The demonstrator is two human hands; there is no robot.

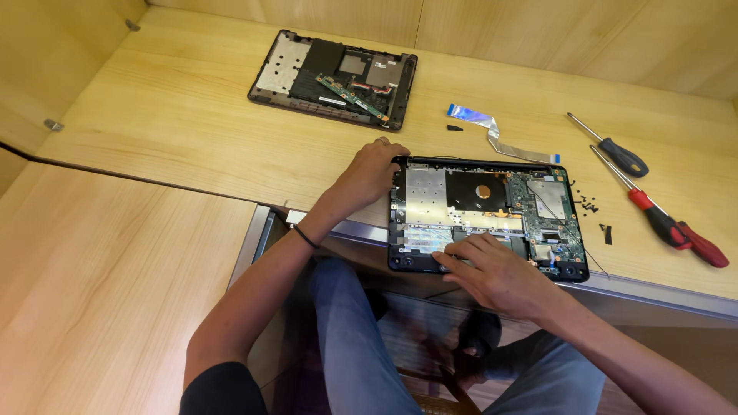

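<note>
A: We see an opened laptop base (487, 215) lying flat on the pale, grained wooden desk (200, 146), near its front edge. Its black plastic frame encloses dull silver shielding, a black sheet with a round hole, and a green circuit board (547, 207) on the right.

B: How do our hands meet it?

A: Our left hand (370, 170) curls over the base's upper left corner, fingers bent around the rim; we cannot tell how firmly it clamps. Our right hand (492, 270) lies flat and spread across the lower middle, fingertips pressing the interior near the front edge, closed on nothing.

B: And the surroundings?

A: Far behind lies a second black shell (332, 77), rectangular, with a narrow green board strip set diagonally in it. A flat ribbon cable (500, 138), silvery with blue ends, bends beside the base. To the right rest two screwdrivers, one black-handled (621, 156), one red-handled (676, 230), their steel shafts roughly parallel. Small dark screws (588, 204) are scattered between base and tools.
</note>
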